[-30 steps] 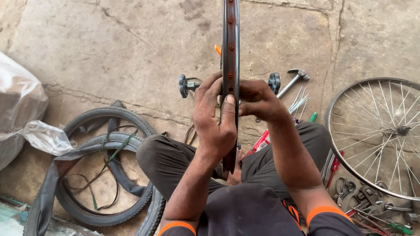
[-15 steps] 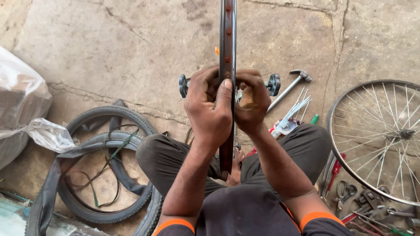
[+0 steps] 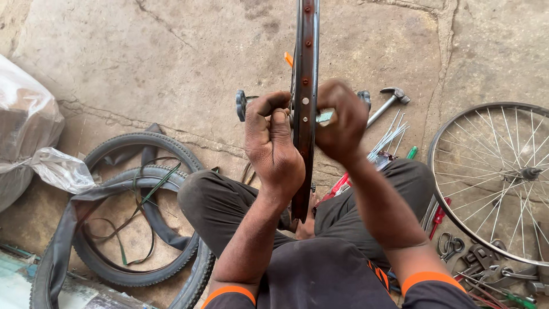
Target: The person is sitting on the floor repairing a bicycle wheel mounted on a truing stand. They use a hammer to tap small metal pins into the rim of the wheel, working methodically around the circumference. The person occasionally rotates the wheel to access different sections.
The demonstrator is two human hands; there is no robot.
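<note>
Cracked concrete floor point(image 3: 171, 63) beneath everything. Far right of the right hand, a spoked wheel point(image 3: 497, 171) lying flat. Left of the left hand, 2 black rubber tyres point(image 3: 137, 212) with limp inner tubing. Between both hands, a dark metal wheel rim point(image 3: 304, 109) standing upright, edge-on, probably steadied against the lap for working. Left hand point(image 3: 274, 143) curled closed against the rim; right hand point(image 3: 342, 123) clenched on a small pale metal piece. Behind, a hammer point(image 3: 389, 103).

Tyres point(image 3: 131, 212) left, spoked wheel point(image 3: 497, 177) right
</note>
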